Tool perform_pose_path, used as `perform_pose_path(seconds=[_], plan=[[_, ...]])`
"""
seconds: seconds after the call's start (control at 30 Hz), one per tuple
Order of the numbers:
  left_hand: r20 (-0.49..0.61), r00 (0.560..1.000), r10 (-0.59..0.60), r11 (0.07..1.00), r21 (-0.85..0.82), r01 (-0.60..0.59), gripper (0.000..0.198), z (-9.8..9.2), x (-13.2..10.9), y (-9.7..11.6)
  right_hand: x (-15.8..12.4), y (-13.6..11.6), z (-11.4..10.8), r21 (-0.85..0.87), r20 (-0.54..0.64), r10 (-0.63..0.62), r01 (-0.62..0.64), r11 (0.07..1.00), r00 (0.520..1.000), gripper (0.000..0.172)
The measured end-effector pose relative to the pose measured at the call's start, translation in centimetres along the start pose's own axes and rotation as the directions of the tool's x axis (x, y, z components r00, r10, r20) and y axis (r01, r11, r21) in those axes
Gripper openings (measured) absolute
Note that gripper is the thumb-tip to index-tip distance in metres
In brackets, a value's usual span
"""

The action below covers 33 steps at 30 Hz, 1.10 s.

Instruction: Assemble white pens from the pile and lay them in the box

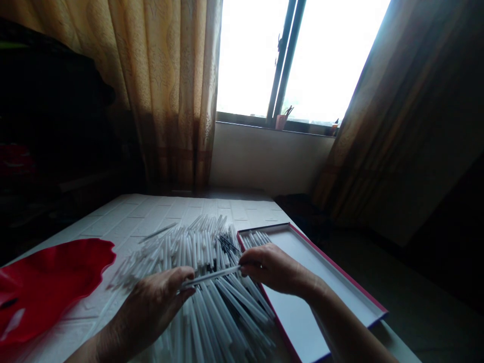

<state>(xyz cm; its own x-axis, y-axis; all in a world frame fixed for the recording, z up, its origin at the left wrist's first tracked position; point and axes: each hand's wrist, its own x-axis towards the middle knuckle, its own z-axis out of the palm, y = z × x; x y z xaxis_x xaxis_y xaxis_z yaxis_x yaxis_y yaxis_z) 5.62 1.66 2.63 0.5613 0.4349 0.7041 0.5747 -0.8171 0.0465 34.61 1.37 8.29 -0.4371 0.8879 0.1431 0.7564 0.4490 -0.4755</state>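
Observation:
Between my two hands a slim translucent plastic tube (pixel 217 275) is stretched nearly level above the pile. My left hand (pixel 157 297) pinches its left end between thumb and fingers. At the other end, my right hand (pixel 278 267) is closed around the tip with its fingertips. Below them lies a large heap of similar whitish tubes (pixel 204 322), fanned out over the table. Some thin black rods (pixel 228 244) rest among the tubes just behind my right hand. Whether anything is inside the held tube, I cannot make out.
A shallow white tray with a red rim (pixel 336 272) stands on the right, with several tubes (pixel 257 238) at its far left corner. A red wavy-edged dish (pixel 56 272) is at left on the white brick-patterned table (pixel 151 209). Curtains and a bright window (pixel 249 55) are behind.

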Motion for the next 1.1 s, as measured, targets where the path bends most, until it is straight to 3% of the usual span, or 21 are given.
perform_pose_path(seconds=[0.23,0.6,0.9,1.1], plan=[[-0.030,1.000,-0.005,1.000,0.025,0.006,0.031,-0.02,-0.16,-0.16,0.00,-0.17,0.09,0.004,0.034,-0.026,0.025,1.000,0.999,0.014],[0.008,0.999,-0.032,0.999,0.003,0.031,0.034,0.78,-0.95,-0.68,0.01,-0.07,0.11,-0.025,0.027,-0.030,0.031,0.999,0.999,0.014],[-0.038,0.999,-0.023,1.000,0.014,0.024,0.027,0.42,-0.56,-0.67,0.06,-0.19,0.06,-0.042,0.032,-0.011,0.012,0.999,0.999,0.013],[-0.002,1.000,-0.024,1.000,-0.003,0.024,0.033,0.16,-0.44,-0.64,0.08,-0.10,0.00,-0.034,0.035,-0.007,0.008,0.999,0.999,0.013]])
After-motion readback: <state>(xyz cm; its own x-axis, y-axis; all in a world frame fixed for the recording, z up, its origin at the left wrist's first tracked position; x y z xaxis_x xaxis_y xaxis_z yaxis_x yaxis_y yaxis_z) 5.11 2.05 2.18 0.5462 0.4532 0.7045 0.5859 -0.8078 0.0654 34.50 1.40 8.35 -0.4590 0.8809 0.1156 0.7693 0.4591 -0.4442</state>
